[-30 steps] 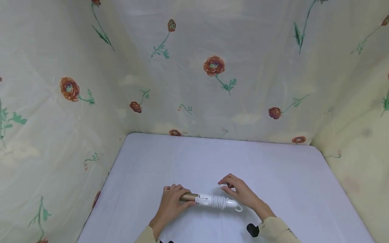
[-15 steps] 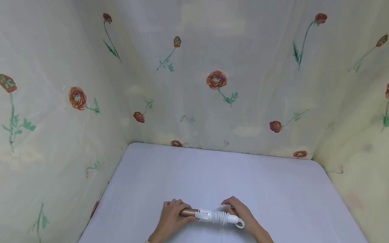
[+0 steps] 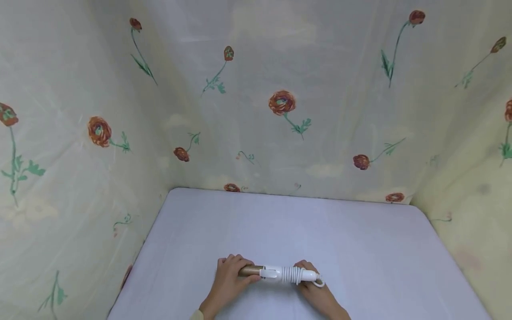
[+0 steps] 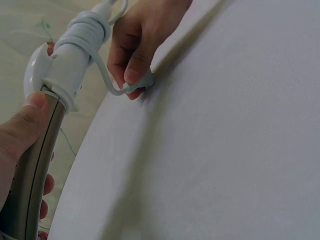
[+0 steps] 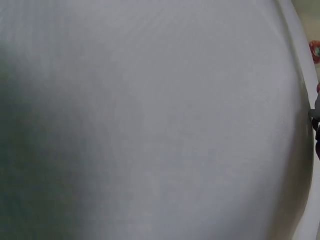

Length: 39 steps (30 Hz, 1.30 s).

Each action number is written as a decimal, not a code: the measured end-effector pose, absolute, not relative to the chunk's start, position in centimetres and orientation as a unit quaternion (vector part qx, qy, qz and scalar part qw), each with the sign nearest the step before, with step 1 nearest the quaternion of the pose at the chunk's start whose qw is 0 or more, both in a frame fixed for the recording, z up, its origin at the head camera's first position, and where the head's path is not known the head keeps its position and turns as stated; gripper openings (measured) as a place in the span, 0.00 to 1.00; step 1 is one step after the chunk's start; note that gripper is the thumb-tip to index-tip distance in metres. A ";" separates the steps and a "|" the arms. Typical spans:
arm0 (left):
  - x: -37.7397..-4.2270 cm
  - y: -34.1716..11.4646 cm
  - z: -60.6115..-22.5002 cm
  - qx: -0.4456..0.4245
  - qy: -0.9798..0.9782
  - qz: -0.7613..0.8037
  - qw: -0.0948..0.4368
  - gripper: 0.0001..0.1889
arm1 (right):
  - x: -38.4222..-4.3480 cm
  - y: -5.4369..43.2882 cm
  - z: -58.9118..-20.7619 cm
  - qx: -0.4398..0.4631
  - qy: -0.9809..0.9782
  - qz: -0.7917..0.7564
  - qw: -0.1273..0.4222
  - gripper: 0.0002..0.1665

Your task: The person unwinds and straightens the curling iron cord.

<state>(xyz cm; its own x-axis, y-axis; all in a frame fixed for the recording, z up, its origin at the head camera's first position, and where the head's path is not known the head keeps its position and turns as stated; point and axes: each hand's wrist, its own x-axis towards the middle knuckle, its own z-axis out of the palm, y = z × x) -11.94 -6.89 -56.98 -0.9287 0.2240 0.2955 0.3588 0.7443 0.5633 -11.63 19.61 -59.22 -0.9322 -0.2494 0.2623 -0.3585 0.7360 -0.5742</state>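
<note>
A curling iron (image 3: 272, 273) with a white handle and a gold-brown barrel (image 4: 41, 130) is held level above the white table. My left hand (image 3: 230, 275) grips the barrel, thumb along its near side. White cord (image 4: 86, 36) is wound in several turns round the handle, and a small loop shows at the handle's end. My right hand (image 3: 316, 291) is behind and below the wound part in the head view. In the left wrist view the right hand (image 4: 145, 35) pinches the plug (image 4: 145, 81) at the cord's free end. The right wrist view shows neither hand.
The white table (image 3: 256, 222) has rounded far corners. Flower-printed cloth (image 3: 240, 111) hangs behind it and along both sides. At the right edge of the right wrist view, a dark object (image 5: 317, 120) is partly cut off.
My right hand has moved from above the handle, with the cord end, down to behind and below it. The left hand keeps its grip on the barrel. The head view has tilted up.
</note>
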 end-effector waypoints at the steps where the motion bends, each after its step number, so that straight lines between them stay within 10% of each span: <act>1: -12.0 -6.9 -56.9 -0.155 -0.929 -0.319 0.103 0.23 | -11.5 19.4 -59.2 0.155 -0.929 0.329 0.072 0.13; 30: -12.5 -6.3 -55.8 -0.146 -0.929 -0.303 0.154 0.21 | -10.4 16.8 -61.7 0.225 -0.895 0.276 0.268 0.17; 39: -12.8 -6.0 -55.9 -0.137 -0.925 -0.309 0.175 0.21 | -10.0 16.0 -61.0 0.194 -0.898 0.355 0.173 0.17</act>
<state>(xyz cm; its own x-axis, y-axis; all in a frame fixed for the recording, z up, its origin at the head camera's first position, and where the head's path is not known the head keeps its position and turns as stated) -12.82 -5.96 -55.88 -0.9015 0.1448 0.4079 0.3610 0.7714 0.5240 -9.99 15.99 -60.98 -0.8648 -0.2254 0.4486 -0.4712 0.6729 -0.5703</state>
